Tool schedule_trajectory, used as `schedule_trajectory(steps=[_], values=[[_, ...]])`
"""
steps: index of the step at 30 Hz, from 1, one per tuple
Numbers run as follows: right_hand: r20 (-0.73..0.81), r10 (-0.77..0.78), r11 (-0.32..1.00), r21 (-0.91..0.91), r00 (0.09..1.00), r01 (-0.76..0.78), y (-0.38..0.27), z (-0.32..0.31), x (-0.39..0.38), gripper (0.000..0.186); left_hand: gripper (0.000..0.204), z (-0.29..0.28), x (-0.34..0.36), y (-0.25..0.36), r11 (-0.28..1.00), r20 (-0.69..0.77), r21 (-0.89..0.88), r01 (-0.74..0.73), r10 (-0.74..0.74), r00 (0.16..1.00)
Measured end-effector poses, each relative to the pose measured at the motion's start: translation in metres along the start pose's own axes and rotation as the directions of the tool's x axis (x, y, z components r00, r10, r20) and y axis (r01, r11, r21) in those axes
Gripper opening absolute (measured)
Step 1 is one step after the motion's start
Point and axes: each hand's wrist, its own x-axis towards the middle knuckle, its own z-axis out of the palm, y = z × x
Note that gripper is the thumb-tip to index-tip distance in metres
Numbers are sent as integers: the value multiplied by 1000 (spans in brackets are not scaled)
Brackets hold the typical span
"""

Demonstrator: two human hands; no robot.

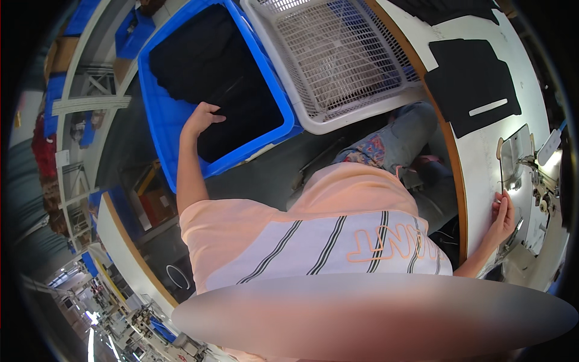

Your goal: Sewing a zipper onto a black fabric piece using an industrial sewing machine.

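My left hand (pixel 205 119) reaches into a blue plastic bin (pixel 288 120), its thumb and forefinger apart. It is next to black cloth (pixel 199 57) piled in the bin; whether the fingertips touch the cloth is not clear. Over on the white worktable (pixel 479 181), my right hand (pixel 502 220) has its fingers drawn together beside the metal plate of a sewing machine (pixel 540 181). Whatever those fingers hold is too small to make out. Farther back on the table lies a flat black cloth piece (pixel 464 75) with a white strip (pixel 488 107) on it.
A white slatted plastic basket (pixel 313 123) stands against the bin's right side. More black cloth (pixel 449 9) lies at the table's far end. The table's brown edge (pixel 455 163) runs along my right. Metal shelving (pixel 90 105) stands at the left.
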Motion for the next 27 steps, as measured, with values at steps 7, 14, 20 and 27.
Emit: schedule_trajectory(steps=[7,14,20,27], values=[[-1,-4,1000,9,1000,4,-2,0,-3,24,16,-13,9,-22,979,11,-174,105,-104,994],[-11,4,1000,-15,1000,-4,-8,2,-7,23,31,-11,22,-24,954,-5,-121,274,-277,961],[-20,-1,1000,-29,1000,0,-9,3,-8,23,36,5,40,-19,950,-503,281,136,26,864],[-1,-9,1000,25,1000,9,-7,4,-9,23,23,-6,37,-19,972,-730,127,199,-44,682]])
